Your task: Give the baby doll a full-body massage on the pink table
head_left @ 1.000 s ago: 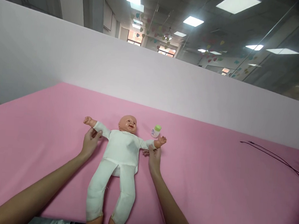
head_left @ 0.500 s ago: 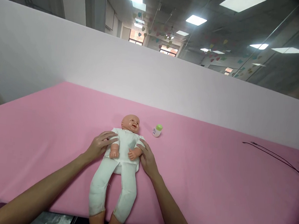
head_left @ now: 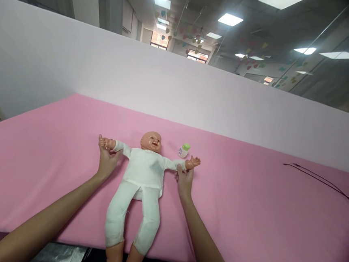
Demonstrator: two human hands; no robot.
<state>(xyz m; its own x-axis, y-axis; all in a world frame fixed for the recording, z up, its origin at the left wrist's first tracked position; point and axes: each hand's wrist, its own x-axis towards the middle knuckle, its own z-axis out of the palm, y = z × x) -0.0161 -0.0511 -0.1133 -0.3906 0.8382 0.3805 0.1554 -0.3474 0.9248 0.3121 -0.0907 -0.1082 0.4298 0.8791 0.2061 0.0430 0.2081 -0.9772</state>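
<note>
A baby doll (head_left: 145,169) in a white top and white trousers lies on its back, its arms stretched out to both sides. My left hand (head_left: 107,164) is closed around the doll's forearm on the left, thumb near the sleeve and fingers partly hidden behind the doll's hand. On the other side, my right hand (head_left: 185,183) grips the doll's other arm near the wrist, from below. Just above that arm stands a small clear bottle (head_left: 184,150) with a green cap, apart from my fingers. The doll's feet hang past the near edge.
The doll lies on a pink-covered table (head_left: 246,219). A thin dark cable (head_left: 325,183) lies at the right. Behind the table rises a white partition (head_left: 178,90). Grey flooring (head_left: 56,256) shows below the near edge.
Both doll arms have swung outward and up from beside its body, one to each side. My hands have moved outward from the doll's upper arms to near its wrists.
</note>
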